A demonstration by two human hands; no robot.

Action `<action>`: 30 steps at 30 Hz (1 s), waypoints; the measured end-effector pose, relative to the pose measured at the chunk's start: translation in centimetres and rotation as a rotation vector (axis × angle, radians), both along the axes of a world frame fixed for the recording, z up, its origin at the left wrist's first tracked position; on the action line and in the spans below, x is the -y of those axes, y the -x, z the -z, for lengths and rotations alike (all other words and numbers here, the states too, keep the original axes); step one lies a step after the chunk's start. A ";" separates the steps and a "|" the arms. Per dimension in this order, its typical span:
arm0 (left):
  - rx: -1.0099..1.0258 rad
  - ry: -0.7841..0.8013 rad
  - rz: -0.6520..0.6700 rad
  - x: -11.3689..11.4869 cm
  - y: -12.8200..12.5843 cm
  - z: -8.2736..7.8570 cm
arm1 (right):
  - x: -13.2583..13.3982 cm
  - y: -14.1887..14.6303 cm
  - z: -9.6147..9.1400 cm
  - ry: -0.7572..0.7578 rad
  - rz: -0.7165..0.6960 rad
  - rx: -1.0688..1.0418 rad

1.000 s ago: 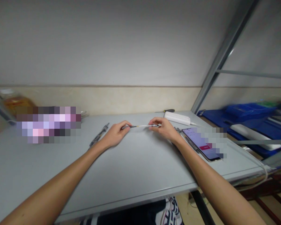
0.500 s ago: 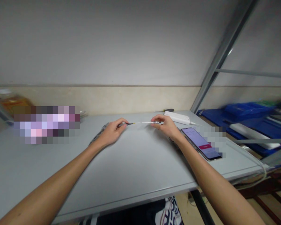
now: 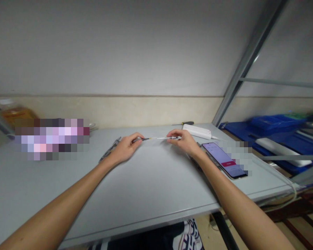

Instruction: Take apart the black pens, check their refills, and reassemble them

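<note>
Over the middle of the table, my left hand [image 3: 129, 147] pinches a thin dark stick-like piece [image 3: 145, 139] with a yellowish tip pointing right. Facing it, my right hand [image 3: 181, 139] is closed on a slim silver rod-like tool [image 3: 163, 138], whose thin shaft points left. A small gap seems to separate the two tips; they are too small to name exactly. Behind my left wrist lies a grey, flat, slotted piece [image 3: 108, 151], partly covered. Another grey piece [image 3: 198, 147] is mostly hidden under my right forearm, beside a lit phone [image 3: 221, 158].
The grey table [image 3: 146, 187] meets a wall at the back. A white power strip [image 3: 197, 131] and a screwdriver [image 3: 187, 123] lie at the back right. A metal post [image 3: 240, 81] rises beyond the right corner. An amber bottle [image 3: 18, 116] stands far left, near a blurred-out patch.
The silver tool in my right hand has moved slightly left and down, closer to the yellowish tip. My left hand stays almost still.
</note>
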State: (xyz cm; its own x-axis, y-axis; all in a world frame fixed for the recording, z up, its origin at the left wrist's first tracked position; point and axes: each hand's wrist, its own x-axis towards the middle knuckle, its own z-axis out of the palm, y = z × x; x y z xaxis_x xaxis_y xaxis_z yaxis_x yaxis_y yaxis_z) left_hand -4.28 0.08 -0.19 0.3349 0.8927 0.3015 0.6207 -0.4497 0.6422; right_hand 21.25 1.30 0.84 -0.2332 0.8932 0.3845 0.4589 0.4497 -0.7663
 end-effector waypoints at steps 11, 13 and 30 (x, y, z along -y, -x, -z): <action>-0.023 -0.005 0.012 0.0 0.0 0.1 | 0.2 0.2 -0.2 -0.024 0.001 0.002; -0.027 0.000 0.033 0.3 -0.4 0.0 | 0.3 0.3 -0.1 -0.023 -0.018 0.014; 0.034 0.027 0.107 1.3 -1.8 0.4 | 1.2 1.8 0.0 0.109 -0.115 -0.012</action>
State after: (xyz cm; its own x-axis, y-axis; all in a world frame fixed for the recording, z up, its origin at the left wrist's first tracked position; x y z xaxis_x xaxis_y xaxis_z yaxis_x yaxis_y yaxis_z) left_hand -2.46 -1.20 -0.59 0.4187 0.8605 0.2903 0.5475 -0.4942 0.6753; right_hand 19.49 0.10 0.87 -0.3321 0.8974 0.2906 0.3995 0.4129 -0.8185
